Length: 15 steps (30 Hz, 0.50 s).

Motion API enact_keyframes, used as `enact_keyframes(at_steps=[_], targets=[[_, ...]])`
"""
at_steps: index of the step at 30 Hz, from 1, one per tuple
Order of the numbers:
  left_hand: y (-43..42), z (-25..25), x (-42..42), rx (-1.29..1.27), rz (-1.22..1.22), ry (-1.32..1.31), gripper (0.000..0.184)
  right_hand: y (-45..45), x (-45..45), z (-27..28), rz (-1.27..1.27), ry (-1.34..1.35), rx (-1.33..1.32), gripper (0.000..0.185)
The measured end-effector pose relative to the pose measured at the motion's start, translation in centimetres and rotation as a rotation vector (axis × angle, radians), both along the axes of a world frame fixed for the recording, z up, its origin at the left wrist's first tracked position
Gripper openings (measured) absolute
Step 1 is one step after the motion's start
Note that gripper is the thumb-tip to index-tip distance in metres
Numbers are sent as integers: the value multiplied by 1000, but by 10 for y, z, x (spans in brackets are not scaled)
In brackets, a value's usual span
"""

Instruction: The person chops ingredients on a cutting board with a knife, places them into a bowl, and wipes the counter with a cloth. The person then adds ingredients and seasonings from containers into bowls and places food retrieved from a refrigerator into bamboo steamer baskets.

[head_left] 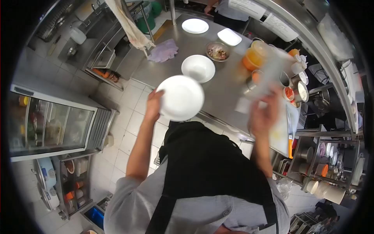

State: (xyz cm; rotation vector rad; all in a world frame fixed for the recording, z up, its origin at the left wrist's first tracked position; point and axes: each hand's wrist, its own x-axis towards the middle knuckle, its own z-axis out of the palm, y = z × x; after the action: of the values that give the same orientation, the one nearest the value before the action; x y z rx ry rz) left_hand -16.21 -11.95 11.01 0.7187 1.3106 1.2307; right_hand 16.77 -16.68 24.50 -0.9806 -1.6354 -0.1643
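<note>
My left hand (154,104) grips a round white plate (181,98) by its left edge, thumb over the rim, held up in front of the steel table's edge. Just beyond it a white bowl (198,68) stands on the table, partly covered by the plate. My right hand (265,111) is smeared by motion over the right part of the table, near a white cutting board (281,137). A pale blurred shape (269,80) stretches up from its fingers; I cannot tell what it is or whether the hand holds it.
On the steel table (226,91) are a metal bowl of food (217,52), white plates (195,26), a purple cloth (163,50) and orange containers (255,56). An orange-handled knife (290,142) lies on the board. Another person (230,13) stands across the table.
</note>
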Motion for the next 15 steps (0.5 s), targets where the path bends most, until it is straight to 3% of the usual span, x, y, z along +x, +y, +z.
enact_keyframes(at_steps=[1, 2, 7, 9, 12, 14, 15], targets=[[5, 18, 22, 25, -15, -75, 42, 16, -34, 7, 192, -64, -138, 17], [20, 7, 30, 51, -29, -125, 42, 34, -52, -18, 263, -114, -211, 11], [41, 18, 51, 69, -15, -327, 50, 56, -100, -81, 375, -283, -418, 8], [50, 1, 38, 172, -121, -163, 49, 58, -109, -90, 338, -390, -507, 8], [65, -26, 19, 120, -174, 25, 47, 68, -123, -98, 319, -403, -570, 9], [75, -52, 10, 126, -190, 73, 45, 73, -132, -101, 313, -411, -626, 11], [78, -36, 9, 105, -229, -57, 40, 77, -135, -104, 292, -407, -624, 11]])
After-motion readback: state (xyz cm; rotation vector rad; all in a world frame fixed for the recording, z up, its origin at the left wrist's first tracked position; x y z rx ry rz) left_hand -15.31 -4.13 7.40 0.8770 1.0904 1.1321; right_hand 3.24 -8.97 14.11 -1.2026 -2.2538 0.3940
